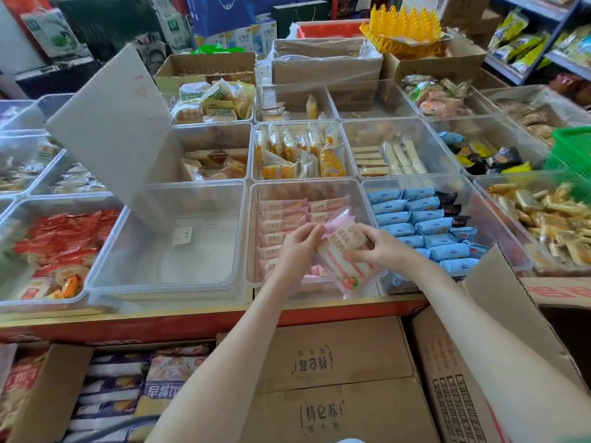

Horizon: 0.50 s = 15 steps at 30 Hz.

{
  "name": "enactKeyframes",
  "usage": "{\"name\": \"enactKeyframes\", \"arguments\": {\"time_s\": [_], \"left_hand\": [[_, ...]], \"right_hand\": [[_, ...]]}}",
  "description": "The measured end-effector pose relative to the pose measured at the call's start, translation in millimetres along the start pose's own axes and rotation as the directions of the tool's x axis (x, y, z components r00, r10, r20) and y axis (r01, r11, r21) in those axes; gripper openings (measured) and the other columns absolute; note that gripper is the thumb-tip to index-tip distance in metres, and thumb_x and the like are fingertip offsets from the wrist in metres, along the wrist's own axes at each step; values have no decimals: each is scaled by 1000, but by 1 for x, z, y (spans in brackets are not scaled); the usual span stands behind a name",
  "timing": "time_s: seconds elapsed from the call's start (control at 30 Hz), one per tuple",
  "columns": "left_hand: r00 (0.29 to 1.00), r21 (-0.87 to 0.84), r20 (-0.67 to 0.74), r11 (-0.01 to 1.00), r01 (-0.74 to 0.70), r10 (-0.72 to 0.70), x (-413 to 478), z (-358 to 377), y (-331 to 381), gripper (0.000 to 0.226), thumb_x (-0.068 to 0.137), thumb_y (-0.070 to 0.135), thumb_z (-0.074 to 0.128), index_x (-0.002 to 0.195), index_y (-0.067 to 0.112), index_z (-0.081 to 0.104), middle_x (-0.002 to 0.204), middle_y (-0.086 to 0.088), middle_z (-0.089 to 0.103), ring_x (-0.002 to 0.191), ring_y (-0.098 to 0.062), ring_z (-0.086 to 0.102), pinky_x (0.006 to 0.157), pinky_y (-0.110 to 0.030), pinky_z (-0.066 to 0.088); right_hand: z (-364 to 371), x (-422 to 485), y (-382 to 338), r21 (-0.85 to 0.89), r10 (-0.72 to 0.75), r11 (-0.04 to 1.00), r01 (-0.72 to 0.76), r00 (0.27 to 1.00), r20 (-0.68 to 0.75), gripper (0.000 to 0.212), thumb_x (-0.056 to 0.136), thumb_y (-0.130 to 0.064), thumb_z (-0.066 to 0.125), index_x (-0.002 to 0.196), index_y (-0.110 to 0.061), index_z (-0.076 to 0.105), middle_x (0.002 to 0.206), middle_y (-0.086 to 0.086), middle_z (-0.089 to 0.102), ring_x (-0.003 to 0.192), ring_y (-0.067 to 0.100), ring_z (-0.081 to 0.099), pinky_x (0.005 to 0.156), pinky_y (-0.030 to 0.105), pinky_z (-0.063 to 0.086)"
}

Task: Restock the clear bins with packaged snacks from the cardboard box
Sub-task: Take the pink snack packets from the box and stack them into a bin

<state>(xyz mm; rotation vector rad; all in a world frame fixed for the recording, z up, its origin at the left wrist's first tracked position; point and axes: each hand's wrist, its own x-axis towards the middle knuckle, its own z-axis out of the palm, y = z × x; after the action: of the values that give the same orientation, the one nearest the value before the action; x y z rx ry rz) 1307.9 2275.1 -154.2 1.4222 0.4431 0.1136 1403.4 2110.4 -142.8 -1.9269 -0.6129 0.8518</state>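
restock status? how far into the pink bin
Done: pink packs fill the left side of the front-middle clear bin. In hand: left hand and right hand hold more pink packets over it. Left: that bin's right side, plus the bin beside it.

A green basket [572, 151] sits at the right edge. Yellow plastic racks [404, 27] lie on far boxes. Milk cartons [235, 38] stand behind.

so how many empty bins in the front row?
1: the clear bin left of the pink-snack bin the hands are filling. Only a small label inside.
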Motion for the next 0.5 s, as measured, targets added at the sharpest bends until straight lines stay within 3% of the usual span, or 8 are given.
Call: {"name": "enactKeyframes", "arguments": {"time_s": [0.13,0.23,0.3,0.33,0.4,0.5], "left_hand": [[996,-52,81,998,27,-23,12,-2,4,21,97,30,50,102,20,68,93,-5,67,80,-17,65,80,-41,57],[993,-60,103,996,68,-62,22,-9,-1,38,99,44,37,108,17,62,92,-2,70,85,-15,68,84,-33,56],[996,119,39,990,81,-86,32,-16,-13,44,100,47,31,109,17,61,92,-3,69,89,-18,66,86,-32,55],[997,296,21,953,62,-71,37,-20,-21,41,100,46,33,107,19,62,93,-1,68,88,-19,65,85,-34,55],[994,662,73,749,13,-82,46,-29,-38,26,99,41,42,106,26,63,98,4,67,86,-16,64,82,-39,56],[945,871,236,481,-101,-227,53,-31,-53,21,93,36,55,111,28,64,114,5,66,98,-11,61,87,-31,51]], "right_hand": [[-11,9,-4,-22,10,1000,-10,1000,3,36,78,-20,77,108,-27,59,100,-2,70,93,14,68,79,34,55],[-20,14,-5,-48,2,999,-4,1000,-23,31,80,-15,75,106,-18,58,93,-1,68,84,14,66,71,32,53],[-26,17,-3,-27,3,1000,-5,997,-77,32,81,-15,73,108,-19,57,95,-4,68,87,11,66,73,30,54],[-28,18,-2,-17,3,1000,-5,994,-109,33,82,-16,73,110,-19,56,98,-4,69,90,11,66,76,31,54],[-29,22,4,-26,-4,1000,-1,988,-154,35,82,-16,73,112,-19,55,102,-2,68,93,11,66,80,31,54],[-23,30,15,-130,-27,991,11,992,-122,30,82,-17,72,103,-24,51,95,-2,67,88,12,65,76,30,53]]}}
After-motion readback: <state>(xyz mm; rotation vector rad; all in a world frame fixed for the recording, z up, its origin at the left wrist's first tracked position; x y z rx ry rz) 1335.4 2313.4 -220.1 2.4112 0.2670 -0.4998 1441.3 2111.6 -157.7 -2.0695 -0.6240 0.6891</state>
